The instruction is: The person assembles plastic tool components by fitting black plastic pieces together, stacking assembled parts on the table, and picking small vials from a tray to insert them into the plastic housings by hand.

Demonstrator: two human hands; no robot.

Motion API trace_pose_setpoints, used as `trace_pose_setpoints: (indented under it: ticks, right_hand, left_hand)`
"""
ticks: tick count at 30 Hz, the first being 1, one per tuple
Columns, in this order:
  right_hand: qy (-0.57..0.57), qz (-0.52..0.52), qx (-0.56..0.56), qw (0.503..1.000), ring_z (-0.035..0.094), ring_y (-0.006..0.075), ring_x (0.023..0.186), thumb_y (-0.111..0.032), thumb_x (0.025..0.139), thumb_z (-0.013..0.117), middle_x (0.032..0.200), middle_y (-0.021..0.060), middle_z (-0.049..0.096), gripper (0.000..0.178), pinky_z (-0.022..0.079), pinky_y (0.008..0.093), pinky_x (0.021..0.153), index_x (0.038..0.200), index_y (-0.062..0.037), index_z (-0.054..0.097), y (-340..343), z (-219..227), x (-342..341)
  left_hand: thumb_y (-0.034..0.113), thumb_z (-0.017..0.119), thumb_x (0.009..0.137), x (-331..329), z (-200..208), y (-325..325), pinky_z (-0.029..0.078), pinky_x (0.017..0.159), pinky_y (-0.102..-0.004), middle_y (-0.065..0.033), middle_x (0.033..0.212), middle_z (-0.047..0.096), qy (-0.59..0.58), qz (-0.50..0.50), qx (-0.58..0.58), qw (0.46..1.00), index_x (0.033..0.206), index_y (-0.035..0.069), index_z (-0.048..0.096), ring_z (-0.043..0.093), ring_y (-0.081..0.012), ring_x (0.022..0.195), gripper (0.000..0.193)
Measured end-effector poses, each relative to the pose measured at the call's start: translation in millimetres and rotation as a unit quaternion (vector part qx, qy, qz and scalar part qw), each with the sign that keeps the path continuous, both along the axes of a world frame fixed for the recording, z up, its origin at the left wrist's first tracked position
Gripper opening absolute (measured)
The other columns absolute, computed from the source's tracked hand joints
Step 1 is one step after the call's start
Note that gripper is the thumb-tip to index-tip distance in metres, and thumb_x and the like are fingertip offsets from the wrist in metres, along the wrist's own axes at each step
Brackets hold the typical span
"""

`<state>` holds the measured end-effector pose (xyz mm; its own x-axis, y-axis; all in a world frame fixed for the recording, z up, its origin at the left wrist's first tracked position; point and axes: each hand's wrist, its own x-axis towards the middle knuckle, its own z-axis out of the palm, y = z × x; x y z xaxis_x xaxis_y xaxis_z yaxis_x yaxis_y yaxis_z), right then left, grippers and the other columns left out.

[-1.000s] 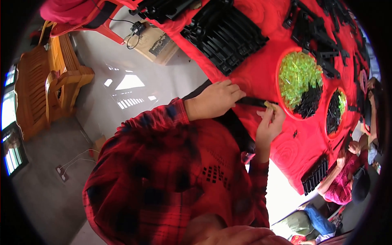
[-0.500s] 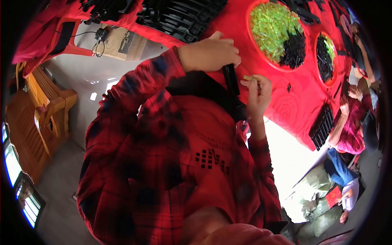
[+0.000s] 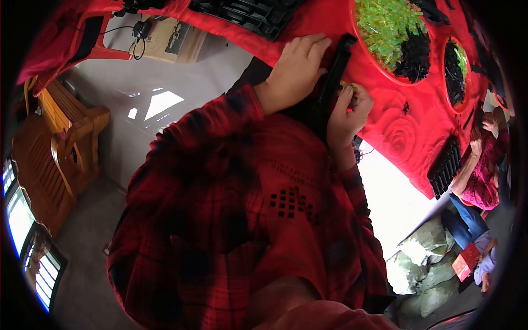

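Note:
A long, narrow black bar [image 3: 336, 69] stands at a slant between my hands, at the red-covered table's near edge. On its left, my left hand [image 3: 297, 69] lies open with fingers stretched; the thumb is close against the bar, though I cannot tell whether it touches. My right hand [image 3: 350, 113] is closed on the bar's other side. Between its thumb and index finger sits a small yellow-green piece [image 3: 344, 84], right beside the bar. The bar's lower end is lost in dark shadow in front of my shirt.
A red-rimmed basin [image 3: 360, 49] holds yellow-green and black pieces; a second basin [image 3: 468, 82] stands farther right. Black slotted parts [image 3: 250, 15] lie at the far left of the table, another black rack [image 3: 444, 166] at the right edge. A co-worker's arm [image 3: 467, 165] reaches in there.
My left hand has opened from its grip round the bar's top. The bar has swung to lean up and right. My right hand has come up close beside it with the yellow-green piece.

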<state>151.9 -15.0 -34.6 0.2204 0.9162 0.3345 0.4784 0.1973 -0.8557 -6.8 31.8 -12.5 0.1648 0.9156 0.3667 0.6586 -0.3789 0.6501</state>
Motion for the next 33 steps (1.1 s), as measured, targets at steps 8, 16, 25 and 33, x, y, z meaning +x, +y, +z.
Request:
trace_pose_setpoints:
  ticks: [8,16,25,33]
  right_hand:
    - [0.089,0.025,-0.045,0.995,0.065,0.0153,0.076,-0.001,0.095,0.061,0.093,0.0127,0.066,0.016,0.054,0.0261,0.068,0.109,0.0042,0.058,15.6,23.0,5.9]
    - [-0.105,0.176,-0.017,0.979,0.061,0.0161,0.079,-0.005,0.092,0.067,0.096,0.0086,0.063,0.016,0.051,0.0277,0.066,0.107,-0.001,0.066,54.9,44.6,25.3]
    - [-0.136,0.237,-0.026,0.961,0.058,0.0152,0.077,-0.004,0.09,0.069,0.092,0.0072,0.061,0.016,0.047,0.0272,0.063,0.105,-0.0017,0.066,69.3,56.1,27.9]
    - [-0.1,0.28,-0.055,0.953,0.056,0.0127,0.075,-0.002,0.089,0.07,0.09,0.0056,0.059,0.015,0.045,0.025,0.06,0.104,-0.0026,0.066,67.7,57.2,24.7]
  left_hand:
    - [0.027,0.072,0.089,8.8,28.2,-50.2,0.053,0.076,-0.036,-0.0188,0.096,0.065,-0.192,0.095,-0.333,0.918,0.117,-0.003,0.046,0.066,-0.0313,0.087,0.049]
    - [0.027,0.072,0.09,11.3,17.8,-48.2,0.051,0.075,-0.0275,-0.0139,0.089,0.066,-0.374,0.011,-0.498,0.782,0.119,-0.009,0.045,0.064,-0.0168,0.084,0.054]
    - [0.026,0.06,0.089,10.0,2.6,-49.2,0.054,0.072,-0.0421,-0.0224,0.083,0.067,-0.268,0.041,-0.467,0.842,0.106,-0.008,0.053,0.069,-0.0352,0.077,0.038]
    - [0.027,0.055,0.093,-10.3,21.6,-51.6,0.051,0.075,-0.0481,-0.0252,0.083,0.065,-0.111,0.053,-0.424,0.897,0.105,-0.004,0.053,0.065,-0.0439,0.084,0.033]
